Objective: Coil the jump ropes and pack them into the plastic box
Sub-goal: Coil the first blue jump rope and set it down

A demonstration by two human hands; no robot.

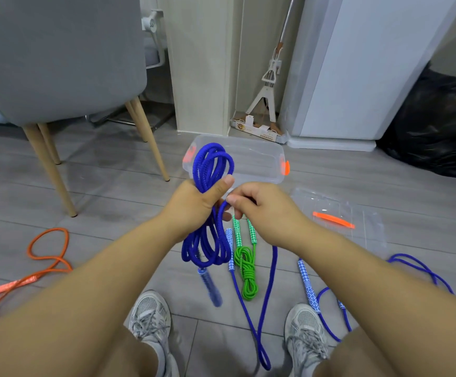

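A: Grey chair [58, 58] fills the upper left of the frame, clear plastic box [259, 159] sits mid-frame on the floor, open and holding no rope.

B: And the hands?

A: Left hand [194, 202] has a closed grip round the blue coil [210, 208]. Right hand [265, 205] pinches that rope's loose strand, centre frame.

B: Green jump rope [246, 270]?

A: Bundled on the floor, below the hands.

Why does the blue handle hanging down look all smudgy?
Head view: the dangling blue handle is smeared by motion blur, likely swinging under the blue rope coil in the left hand; the green rope on the floor stays sharp; the wide lens bends the edges.
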